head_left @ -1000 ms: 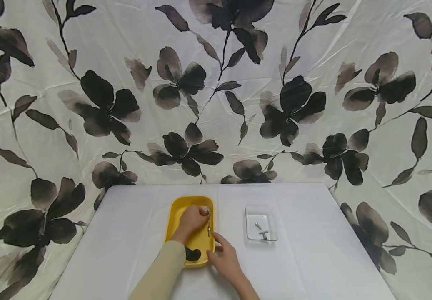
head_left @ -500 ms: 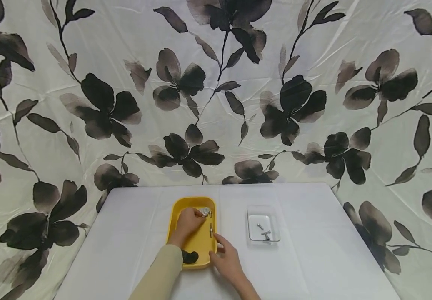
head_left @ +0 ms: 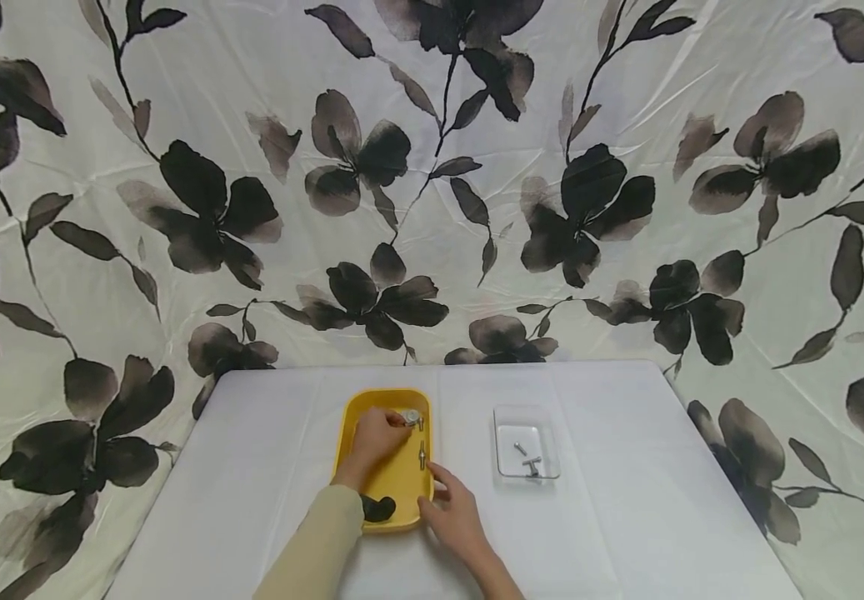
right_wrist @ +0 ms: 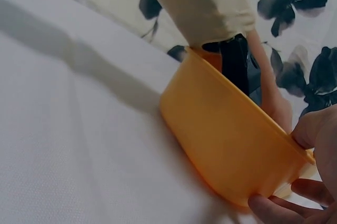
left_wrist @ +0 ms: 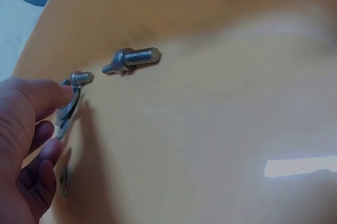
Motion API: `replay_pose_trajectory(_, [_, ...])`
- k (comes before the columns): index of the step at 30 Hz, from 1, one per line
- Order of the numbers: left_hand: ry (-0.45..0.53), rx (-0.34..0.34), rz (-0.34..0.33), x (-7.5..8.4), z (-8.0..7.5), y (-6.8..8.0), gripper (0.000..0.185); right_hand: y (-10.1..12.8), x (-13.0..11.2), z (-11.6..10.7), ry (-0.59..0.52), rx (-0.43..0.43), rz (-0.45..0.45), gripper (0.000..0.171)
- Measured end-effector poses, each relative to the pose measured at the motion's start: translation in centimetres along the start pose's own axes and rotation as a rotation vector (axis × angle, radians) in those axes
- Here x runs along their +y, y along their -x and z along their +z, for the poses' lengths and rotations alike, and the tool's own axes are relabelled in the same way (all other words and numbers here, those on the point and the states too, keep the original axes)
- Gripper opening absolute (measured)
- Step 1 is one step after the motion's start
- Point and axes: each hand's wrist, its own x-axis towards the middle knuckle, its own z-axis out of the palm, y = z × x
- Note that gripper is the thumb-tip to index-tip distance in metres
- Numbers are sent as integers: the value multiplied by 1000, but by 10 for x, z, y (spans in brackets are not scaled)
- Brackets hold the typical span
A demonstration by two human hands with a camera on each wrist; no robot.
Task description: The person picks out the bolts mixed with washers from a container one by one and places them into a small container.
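The left hand (head_left: 375,435) lay inside the yellow tray (head_left: 351,417), near the tray's far edge, its fingers curled round a small metal fitting (left_wrist: 71,103) pinched between thumb and fingertips. The wrist view showed a flat washer-like piece under the same hand, though how it was held could not be told. A loose bolt (left_wrist: 131,59) lay on the tray floor just beside that hand, on its thumb side and apart from the fitting, with its long axis running roughly along the tray's length in the head view (head_left: 422,454). The right hand (head_left: 456,517) gripped the tray's near right corner, thumb over the rim and fingers beneath it (right_wrist: 274,206). The left hand was nearer to the bolt. A clear tray (head_left: 506,471) holding two small bolts sat on the table (head_left: 626,517) toward its right edge, well apart from both hands.
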Motion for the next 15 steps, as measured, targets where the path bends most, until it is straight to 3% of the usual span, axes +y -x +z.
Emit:
replay_pose_trajectory(5, [21, -20, -26, 5, -1, -2, 15, 1, -1, -1, -7, -1, -6, 56])
replay_pose_trajectory(15, [50, 42, 48, 31, -20, 7, 17, -2, -5, -4, 7, -32, -1, 56])
